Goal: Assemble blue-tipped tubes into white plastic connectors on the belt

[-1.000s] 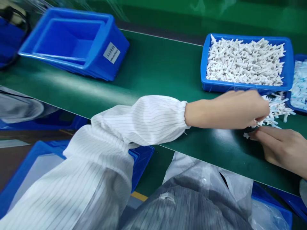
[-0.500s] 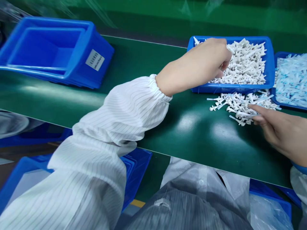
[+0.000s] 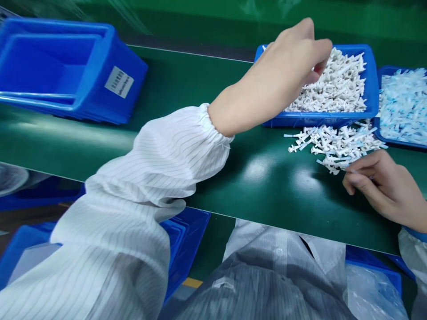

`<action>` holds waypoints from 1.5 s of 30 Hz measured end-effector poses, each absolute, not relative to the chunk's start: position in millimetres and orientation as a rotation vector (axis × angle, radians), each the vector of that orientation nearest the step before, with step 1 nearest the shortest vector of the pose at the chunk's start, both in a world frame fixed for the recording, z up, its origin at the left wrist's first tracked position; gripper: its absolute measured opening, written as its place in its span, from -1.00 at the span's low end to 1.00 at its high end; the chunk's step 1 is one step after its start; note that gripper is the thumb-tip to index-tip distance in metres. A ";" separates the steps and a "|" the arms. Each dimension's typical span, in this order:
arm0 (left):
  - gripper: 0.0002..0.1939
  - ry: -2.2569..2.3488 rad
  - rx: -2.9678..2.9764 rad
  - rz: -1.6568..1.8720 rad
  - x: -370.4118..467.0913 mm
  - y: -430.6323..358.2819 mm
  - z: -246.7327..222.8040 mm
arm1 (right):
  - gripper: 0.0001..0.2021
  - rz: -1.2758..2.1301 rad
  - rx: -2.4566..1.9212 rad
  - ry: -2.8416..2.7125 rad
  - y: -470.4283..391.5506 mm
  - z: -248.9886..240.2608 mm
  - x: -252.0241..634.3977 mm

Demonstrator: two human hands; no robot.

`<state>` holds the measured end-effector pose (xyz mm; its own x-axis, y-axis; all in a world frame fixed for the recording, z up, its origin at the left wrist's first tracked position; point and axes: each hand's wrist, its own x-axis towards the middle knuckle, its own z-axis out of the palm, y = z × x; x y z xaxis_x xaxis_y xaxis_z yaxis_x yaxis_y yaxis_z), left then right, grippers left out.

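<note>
My left hand (image 3: 296,58) is above the blue bin (image 3: 372,84) of small white plastic fittings (image 3: 336,86). Its fingers are curled down and closed, and the back of the hand hides anything in them. On the bench in front of that bin lies a loose pile of white fittings with pale blue tubes (image 3: 343,144). Close to the near right edge of this pile, my right hand (image 3: 380,186) is closed in a pinch. Whatever sits between its thumb and forefinger is too small to name.
A second blue tray (image 3: 376,129) at the right holds many pale blue and clear pieces (image 3: 405,106). Nested blue bins (image 3: 128,84) with a barcode label lie on the left of the green bench (image 3: 187,75). More blue bins (image 3: 191,240) are below the bench edge.
My left hand has risen a little off the white fittings in the bin. The right hand has drawn back slightly from the pile, its fingers curling in more. The view has shifted a little.
</note>
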<state>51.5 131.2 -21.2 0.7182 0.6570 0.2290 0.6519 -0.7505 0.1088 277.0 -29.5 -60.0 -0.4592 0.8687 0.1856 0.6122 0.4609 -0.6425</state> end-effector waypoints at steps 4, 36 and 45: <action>-0.61 1.079 2.950 0.508 61.0 107.1 -13.1 | -0.77 0.622 -1.164 -2.333 -24.4 -54.6 276.7; -0.84 0.395 2.354 0.431 65.0 24.8 -96.7 | -0.80 0.549 -1.164 -2.492 -21.2 -56.6 286.7; -0.80 0.540 2.151 0.330 66.5 25.1 -96.9 | -0.83 0.587 -1.182 -2.490 -22.9 -58.2 286.8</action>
